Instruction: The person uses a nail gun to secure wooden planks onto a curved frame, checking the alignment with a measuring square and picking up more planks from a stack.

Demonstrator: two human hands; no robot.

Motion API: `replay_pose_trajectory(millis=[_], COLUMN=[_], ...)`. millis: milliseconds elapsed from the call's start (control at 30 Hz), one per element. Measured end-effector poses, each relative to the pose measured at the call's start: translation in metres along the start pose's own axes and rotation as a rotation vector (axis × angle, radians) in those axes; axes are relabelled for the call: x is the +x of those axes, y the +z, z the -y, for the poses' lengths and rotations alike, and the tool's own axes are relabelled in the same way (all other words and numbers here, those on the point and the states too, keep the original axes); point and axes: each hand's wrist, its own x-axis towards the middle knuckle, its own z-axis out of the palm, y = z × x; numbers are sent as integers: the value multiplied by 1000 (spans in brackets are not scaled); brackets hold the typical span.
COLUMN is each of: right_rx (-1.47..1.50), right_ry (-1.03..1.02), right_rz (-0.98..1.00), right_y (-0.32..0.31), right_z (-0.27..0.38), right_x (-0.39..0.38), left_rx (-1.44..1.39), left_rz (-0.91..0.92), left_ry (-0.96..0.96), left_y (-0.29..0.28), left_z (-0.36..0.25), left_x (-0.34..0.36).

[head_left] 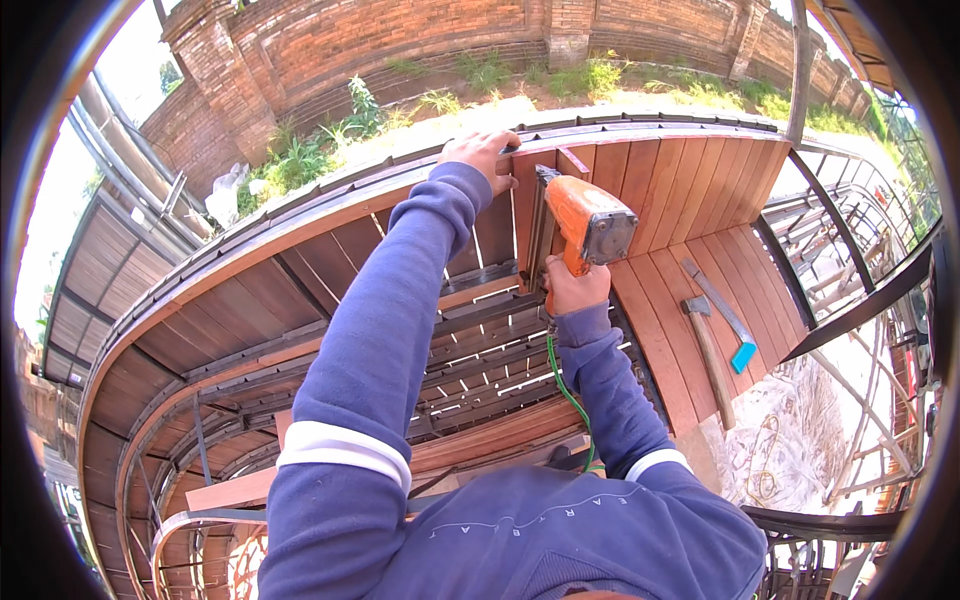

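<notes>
My right hand (578, 288) is wrapped round the grip of an orange nail gun (592, 215). Its narrow nose points toward the upper end of a narrow upright wooden plank (525, 225). A thin green air hose (566, 385) runs down from the grip toward my body. Higher up and to the left, my left hand (482, 160) is closed over the top edge beside that plank, fingers on top and thumb below. To the right, a hammer (712, 365) with a wooden handle lies on the seat planks, next to a flat metal tool with a cyan handle (742, 357).
Reddish-brown backrest planks (690, 185) stand to the right above matching seat planks (655, 330). A curved dark metal frame (460, 320) with gaps lies below my arms. Curved slatted structures (180, 400) fill the left. Plastic sheeting (785, 440) lies lower right; a brick wall (400, 50) stands beyond.
</notes>
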Motion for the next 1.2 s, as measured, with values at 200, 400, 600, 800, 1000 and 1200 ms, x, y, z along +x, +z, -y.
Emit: replay_pose_trajectory(millis=[200, 400, 600, 800, 1000, 1200], right_rx=[-14, -96, -149, -308, -244, -108], right_ry=[25, 46, -54, -133, 197, 236], right_rz=[-25, -43, -108, -144, -296, -507], right_y=[-45, -104, -158, -223, -280, -324], right_z=[32, 32, 39, 56, 64, 72], right_x=[-46, -83, -100, -134, -180, -225], left_rx=[-12, -213, -181, -278, -363, -418], left_rz=[-41, -45, -81, -105, -84, -113], left_ry=[32, -80, -54, 11, 21, -12], left_y=[2, 6, 16, 26, 30, 18], left_z=[1, 13, 1, 16, 38, 33], left_x=[-2, -2, 12, 3, 2, 13])
